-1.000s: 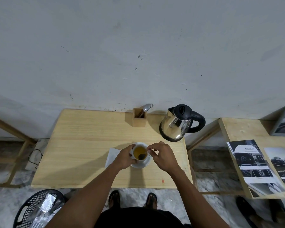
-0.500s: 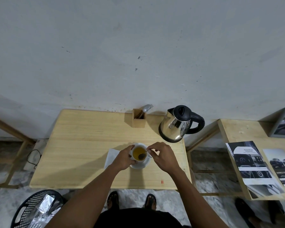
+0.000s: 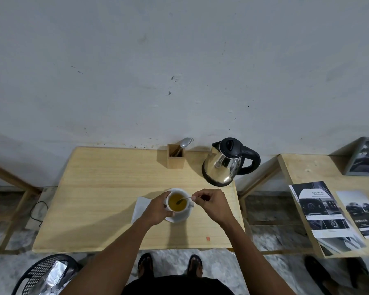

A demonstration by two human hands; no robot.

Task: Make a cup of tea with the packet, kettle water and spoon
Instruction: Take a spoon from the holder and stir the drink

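Down at your left, off the counter (image 3: pixel 94 188), a black basket (image 3: pixel 36 275) holds crumpled foil, too blurred to say whether it is the spent packet. On the counter a white napkin (image 3: pixel 140 206) lies just beside the saucer (image 3: pixel 179 217), partly under your left hand (image 3: pixel 156 211). That hand wraps the near-left side of the cup (image 3: pixel 178 202), its fingers closed on the wall, likely to keep the cup from turning or sliding on the saucer. The cup sits on the saucer near the counter's front middle and holds amber tea. The spoon (image 3: pixel 182 200) slants into it, bowl under the surface, handle running right to your right hand (image 3: pixel 211 204), whose fingers (image 3: pixel 195 197) pinch the handle's end narrowly. The light grip suits stirring, which looks like the step in hand. At the back, a wooden holder (image 3: pixel 175 156) keeps spare cutlery upright. The kettle (image 3: pixel 224 161) stands at the back right, well apart from the cup, handle turned right for your right hand.
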